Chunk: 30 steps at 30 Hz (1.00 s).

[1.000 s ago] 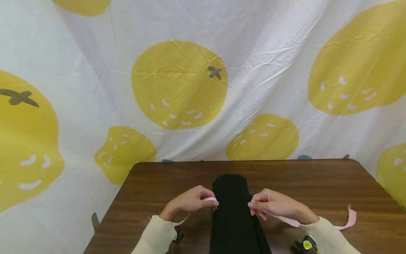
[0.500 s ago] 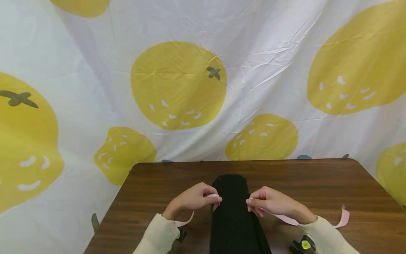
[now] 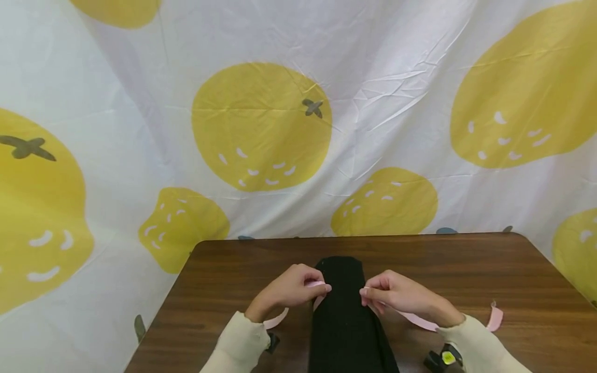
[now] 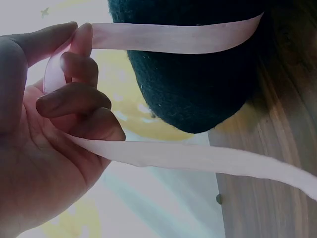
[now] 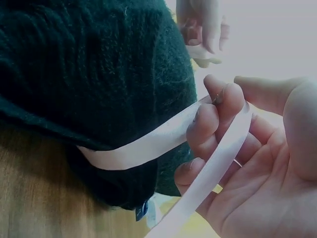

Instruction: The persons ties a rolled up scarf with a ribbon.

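Left hand (image 3: 289, 287) nearer right hand (image 3: 400, 292), gap within cloth (image 3: 346, 331) edges, ribbon (image 4: 158, 38) pinched

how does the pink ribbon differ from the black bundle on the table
The pink ribbon is thin and narrow, while the black bundle is thick and far wider. The ribbon looks smooth; the bundle looks fuzzy. The ribbon is pinched by the left hand and right hand, whereas the bundle lies on the table, gripped by neither. Both look like soft fabric.
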Motion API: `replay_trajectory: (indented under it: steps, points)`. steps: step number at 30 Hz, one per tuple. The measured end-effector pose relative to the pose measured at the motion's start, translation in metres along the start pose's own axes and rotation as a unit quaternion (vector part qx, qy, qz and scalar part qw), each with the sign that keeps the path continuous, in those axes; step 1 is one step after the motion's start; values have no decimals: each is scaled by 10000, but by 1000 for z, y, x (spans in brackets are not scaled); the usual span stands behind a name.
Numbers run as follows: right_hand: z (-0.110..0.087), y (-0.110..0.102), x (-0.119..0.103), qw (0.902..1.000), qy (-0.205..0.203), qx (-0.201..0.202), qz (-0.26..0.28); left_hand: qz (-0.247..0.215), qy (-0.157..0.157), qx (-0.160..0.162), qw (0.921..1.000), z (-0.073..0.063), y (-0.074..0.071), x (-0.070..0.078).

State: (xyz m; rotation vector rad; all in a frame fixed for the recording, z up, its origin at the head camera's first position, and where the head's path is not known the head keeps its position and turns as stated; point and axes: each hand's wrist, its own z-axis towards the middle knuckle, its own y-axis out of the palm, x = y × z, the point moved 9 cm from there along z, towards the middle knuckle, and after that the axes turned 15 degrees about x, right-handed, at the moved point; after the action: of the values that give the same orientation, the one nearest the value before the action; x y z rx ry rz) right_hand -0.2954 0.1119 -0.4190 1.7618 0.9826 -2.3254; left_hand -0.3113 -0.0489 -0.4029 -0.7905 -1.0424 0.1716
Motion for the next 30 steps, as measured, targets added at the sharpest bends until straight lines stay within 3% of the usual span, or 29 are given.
replay_trajectory:
  steps: [9,21,30]
  points:
    - [4,1,-6,9999,-9,19,124,-162,-46,307,9994,4,-1,5]
    - [11,3,-19,9988,-467,99,-77,-524,-46,688,9962,6,-2,12]
    - [18,5,-19,9986,-366,287,-259,-425,126,882,9951,8,-2,15]
